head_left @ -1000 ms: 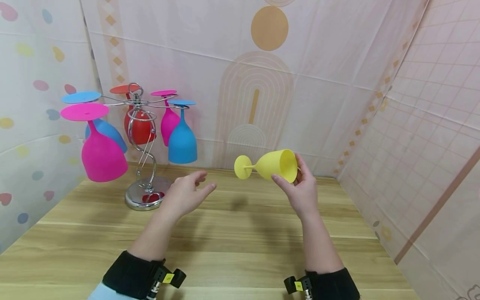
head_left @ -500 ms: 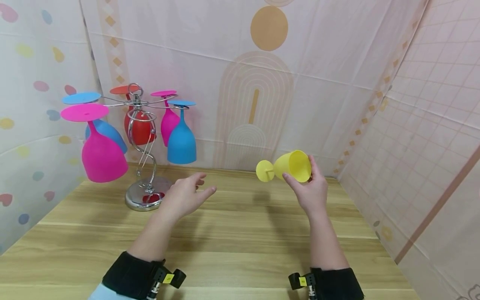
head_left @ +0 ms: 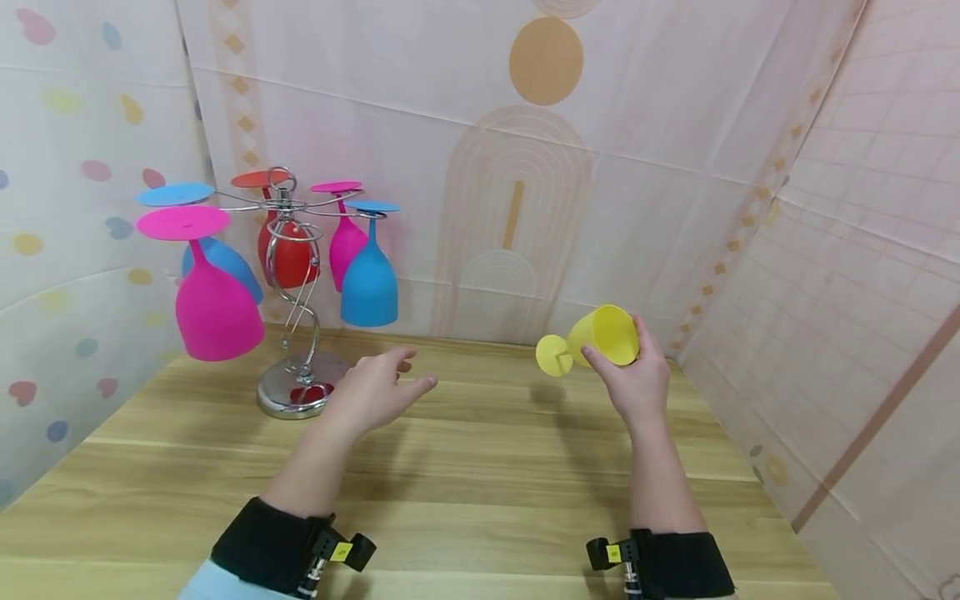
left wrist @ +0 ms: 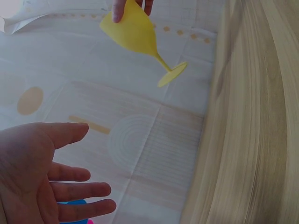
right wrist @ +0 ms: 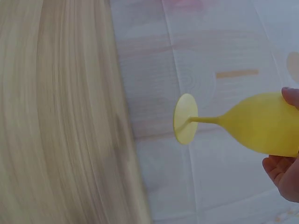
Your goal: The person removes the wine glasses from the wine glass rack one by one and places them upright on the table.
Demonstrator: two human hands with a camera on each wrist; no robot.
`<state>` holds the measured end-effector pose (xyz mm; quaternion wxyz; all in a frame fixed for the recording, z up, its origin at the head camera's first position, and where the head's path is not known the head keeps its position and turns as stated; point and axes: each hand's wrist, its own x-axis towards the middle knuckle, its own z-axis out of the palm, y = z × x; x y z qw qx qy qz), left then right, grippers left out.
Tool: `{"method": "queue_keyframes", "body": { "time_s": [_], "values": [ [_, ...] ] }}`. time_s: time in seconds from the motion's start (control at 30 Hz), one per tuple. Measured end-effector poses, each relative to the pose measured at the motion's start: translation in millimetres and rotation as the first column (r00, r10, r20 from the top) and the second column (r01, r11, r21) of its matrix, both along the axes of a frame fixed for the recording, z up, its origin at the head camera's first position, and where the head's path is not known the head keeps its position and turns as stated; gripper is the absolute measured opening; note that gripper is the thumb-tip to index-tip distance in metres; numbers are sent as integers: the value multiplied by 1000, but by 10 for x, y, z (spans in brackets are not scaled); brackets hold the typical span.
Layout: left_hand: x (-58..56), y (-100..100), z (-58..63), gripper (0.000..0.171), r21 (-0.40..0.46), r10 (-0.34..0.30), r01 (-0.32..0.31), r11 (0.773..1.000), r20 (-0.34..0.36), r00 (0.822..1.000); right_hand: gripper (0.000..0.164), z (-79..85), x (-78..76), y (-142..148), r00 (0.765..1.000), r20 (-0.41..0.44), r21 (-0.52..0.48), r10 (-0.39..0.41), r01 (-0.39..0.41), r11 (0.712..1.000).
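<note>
A yellow goblet [head_left: 588,333] is held above the table by my right hand [head_left: 636,379], thumb on one side of the bowl and fingers on the other. It lies tilted, its mouth toward me and its round foot pointing left and down. In the right wrist view the goblet's stem [right wrist: 205,120] and foot stand apart from the table. My left hand [head_left: 378,387] hovers in front of the chrome rack's base with relaxed, spread fingers and nothing in it; the left wrist view shows its palm [left wrist: 23,163] with fingers extended.
On the left stands a chrome glass rack [head_left: 300,383]. Upside-down from its arms hang a near pink goblet [head_left: 217,308], a blue goblet [head_left: 370,287], a red goblet [head_left: 292,258] and others behind. A patterned cloth [head_left: 450,67] closes off the back of the wooden table [head_left: 480,500].
My right hand has moved to the right with the yellow goblet, whose mouth has turned more toward me. The left hand stays nearly still. The head view has shifted slightly.
</note>
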<state>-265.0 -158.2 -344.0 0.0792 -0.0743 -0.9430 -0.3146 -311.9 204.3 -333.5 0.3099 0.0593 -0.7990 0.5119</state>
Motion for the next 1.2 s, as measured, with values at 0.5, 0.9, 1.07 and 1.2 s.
{"method": "queue_keyframes", "body": {
  "time_s": [0.5, 0.9, 1.07, 1.2],
  "values": [
    [20, 25, 0, 71, -4, 11, -11, 1000, 8, 1000, 94, 92, -214, 224, 989, 68, 232, -131, 112, 966],
    [25, 31, 2, 69, -23, 6, -6, 1000, -7, 1000, 100, 187, -407, 342, 968, 206, 273, -147, 87, 958],
    [21, 33, -4, 68, -19, -1, 1, 1000, -9, 1000, 102, 197, -480, 385, 953, 262, 276, -151, 76, 958],
    [16, 33, -7, 68, -11, 0, 0, 1000, 1, 1000, 104, 198, -528, 403, 942, 298, 261, -153, 73, 962]
  ]
}}
